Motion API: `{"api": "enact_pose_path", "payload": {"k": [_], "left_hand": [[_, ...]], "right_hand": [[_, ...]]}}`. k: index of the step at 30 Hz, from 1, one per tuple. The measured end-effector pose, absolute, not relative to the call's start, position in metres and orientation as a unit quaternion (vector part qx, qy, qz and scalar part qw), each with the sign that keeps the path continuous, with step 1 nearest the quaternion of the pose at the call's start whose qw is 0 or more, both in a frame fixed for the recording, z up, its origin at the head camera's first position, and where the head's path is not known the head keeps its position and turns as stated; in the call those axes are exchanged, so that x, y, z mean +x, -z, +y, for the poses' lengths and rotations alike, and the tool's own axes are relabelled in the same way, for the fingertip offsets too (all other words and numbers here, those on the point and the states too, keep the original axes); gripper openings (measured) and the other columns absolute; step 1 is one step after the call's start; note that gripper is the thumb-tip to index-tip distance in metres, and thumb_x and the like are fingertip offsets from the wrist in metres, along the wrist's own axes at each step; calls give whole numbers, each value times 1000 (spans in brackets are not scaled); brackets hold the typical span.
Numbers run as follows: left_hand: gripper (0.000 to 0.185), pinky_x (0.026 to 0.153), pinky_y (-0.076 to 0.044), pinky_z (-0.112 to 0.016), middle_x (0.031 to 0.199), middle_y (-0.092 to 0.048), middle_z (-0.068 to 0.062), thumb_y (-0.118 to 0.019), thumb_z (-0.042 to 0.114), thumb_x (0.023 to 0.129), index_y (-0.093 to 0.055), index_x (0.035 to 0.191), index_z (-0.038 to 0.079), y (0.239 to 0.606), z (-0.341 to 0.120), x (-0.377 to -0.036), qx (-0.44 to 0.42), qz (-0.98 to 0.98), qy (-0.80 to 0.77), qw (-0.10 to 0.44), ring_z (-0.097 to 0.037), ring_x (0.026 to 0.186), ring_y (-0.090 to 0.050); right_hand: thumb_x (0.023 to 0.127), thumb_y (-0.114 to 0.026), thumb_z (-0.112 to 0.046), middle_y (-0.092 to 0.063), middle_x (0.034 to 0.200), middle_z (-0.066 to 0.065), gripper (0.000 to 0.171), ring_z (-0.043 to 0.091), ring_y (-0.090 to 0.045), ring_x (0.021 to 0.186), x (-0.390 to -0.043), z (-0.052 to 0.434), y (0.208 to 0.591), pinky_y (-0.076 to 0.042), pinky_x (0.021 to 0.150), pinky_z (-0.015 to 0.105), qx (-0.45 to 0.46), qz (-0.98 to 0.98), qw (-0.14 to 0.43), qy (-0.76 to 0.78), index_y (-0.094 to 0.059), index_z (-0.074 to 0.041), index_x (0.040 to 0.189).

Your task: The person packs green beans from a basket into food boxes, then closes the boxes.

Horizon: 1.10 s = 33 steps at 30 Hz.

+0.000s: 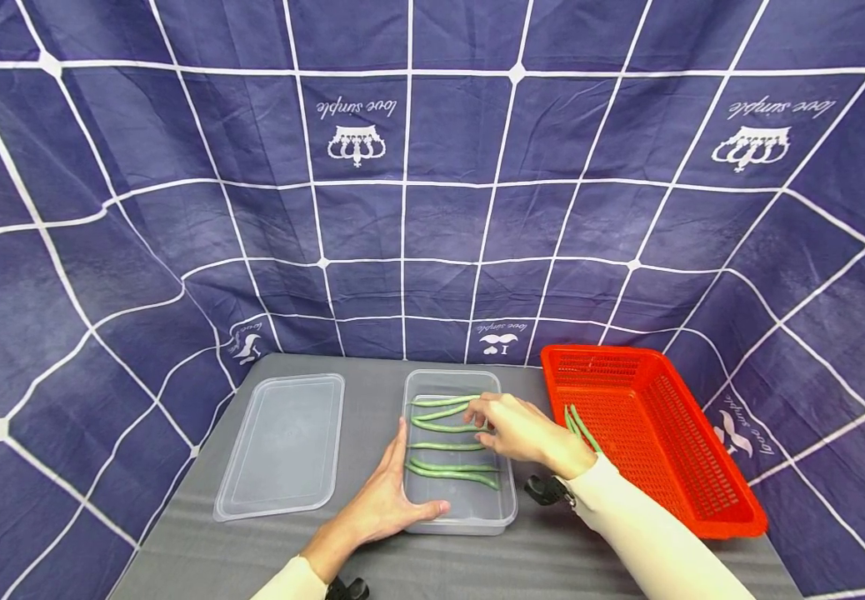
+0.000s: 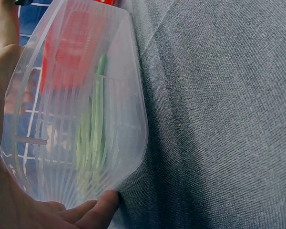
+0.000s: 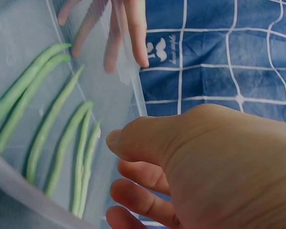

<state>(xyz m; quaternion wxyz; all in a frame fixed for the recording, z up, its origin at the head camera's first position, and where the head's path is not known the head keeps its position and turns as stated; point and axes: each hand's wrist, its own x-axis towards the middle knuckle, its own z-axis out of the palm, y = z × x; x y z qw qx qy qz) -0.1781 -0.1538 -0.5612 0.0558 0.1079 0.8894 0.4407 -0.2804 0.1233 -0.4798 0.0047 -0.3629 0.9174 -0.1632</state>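
Note:
A clear plastic container (image 1: 462, 504) stands lengthwise in front of me with several green beans (image 1: 446, 447) lying crosswise on its floor. My left hand (image 1: 382, 493) spans its near left corner, thumb over the near rim and fairly straight fingers against the outer left wall. Through that wall, the left wrist view shows the beans (image 2: 97, 129) as a green bundle. My right hand (image 1: 515, 427) hovers over the right side of the container, covering the right ends of the farther beans. Its fingers (image 3: 140, 198) are loosely bent, with nothing between them and the thumb.
A red perforated basket (image 1: 691, 417) stands on the right, with a couple of green beans (image 1: 585, 428) at its left side, partly hidden by my right arm. A translucent flat lid (image 1: 282, 450) lies on the grey cloth (image 1: 372, 392) to the left. Blue checked fabric (image 1: 447, 217) rises behind.

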Motion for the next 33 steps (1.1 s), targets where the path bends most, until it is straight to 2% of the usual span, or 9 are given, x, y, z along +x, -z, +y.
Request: {"api": "enact_pose_path", "payload": {"k": [6, 12, 19, 26, 33], "left_hand": [[158, 136, -41, -70, 194, -20, -26, -102, 59, 83, 4, 188, 8, 561, -154, -179, 110, 891, -437, 50, -54, 172, -40], [158, 136, -41, -70, 194, -21, -26, -103, 59, 83, 3, 188, 7, 563, -153, -180, 110, 890, -440, 47, -53, 172, -40], [157, 136, -40, -70, 194, -21, -25, -103, 58, 83, 2, 188, 7, 564, -154, -179, 112, 890, -440, 44, -51, 173, -39], [158, 134, -43, -71, 194, -23, -23, -103, 59, 82, 3, 188, 10, 564, -153, -177, 110, 893, -434, 44, -52, 171, -43], [157, 134, -43, -70, 194, -24, -23, -102, 61, 83, 3, 189, 11, 564, -154, -178, 111, 894, -432, 43, -51, 171, -43]], "right_hand": [[98, -89, -9, -80, 104, -7, 27, 15, -77, 93, -283, 141, 472, -61, 76, 32, -353, 920, -20, 170, -82, -17, 123], [96, -88, -4, -78, 100, -7, 28, 17, -78, 90, -287, 161, 468, -59, 72, 29, -348, 918, -45, 182, -82, -18, 120], [95, -87, -2, -79, 97, -5, 25, 12, -75, 87, -293, 189, 465, -61, 76, 30, -337, 919, -77, 190, -82, -17, 114], [95, -90, -3, -76, 94, -9, 25, 7, -70, 83, -298, 223, 461, -57, 74, 29, -294, 929, -95, 204, -82, -18, 114], [95, -89, 0, -76, 91, -8, 24, 11, -71, 82, -307, 257, 465, -56, 74, 30, -275, 934, -97, 207, -83, -10, 115]]}}
